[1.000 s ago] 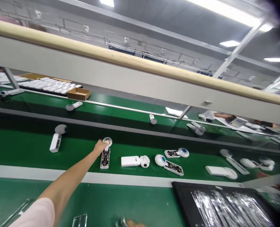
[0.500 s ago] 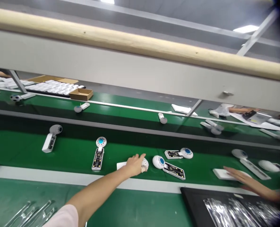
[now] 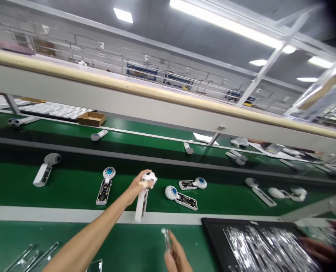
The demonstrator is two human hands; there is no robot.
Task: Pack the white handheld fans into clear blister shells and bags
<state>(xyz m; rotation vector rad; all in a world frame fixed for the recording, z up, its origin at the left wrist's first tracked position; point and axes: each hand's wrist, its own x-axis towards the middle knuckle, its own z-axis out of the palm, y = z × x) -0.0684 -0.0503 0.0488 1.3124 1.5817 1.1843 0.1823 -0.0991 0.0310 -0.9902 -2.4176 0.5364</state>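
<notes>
My left hand (image 3: 138, 186) grips a white handheld device (image 3: 141, 204) by its round, football-patterned head. Its handle hangs down, tilted, over the pale edge of the belt, and the open side of the handle shows dark inside. Lower down, my right hand (image 3: 177, 255) pinches a clear plastic part (image 3: 166, 240) upright between thumb and fingers. To the right of my left hand lie two similar devices, one with its circuit board (image 3: 186, 201) bare and another just behind it (image 3: 188, 184). A further device (image 3: 103, 190) lies to the left, board facing up.
A black tray (image 3: 213, 241) at the right holds many clear plastic parts. More clear pieces (image 3: 28, 260) lie at the lower left. Another person's hand (image 3: 318, 249) is by the tray. A shelf rail (image 3: 168, 104) crosses above; a cardboard box (image 3: 92, 119) stands behind.
My left hand has lifted the device off the belt and moved left and nearer with it. My right hand has come into view with a clear plastic part. The view has tilted up.
</notes>
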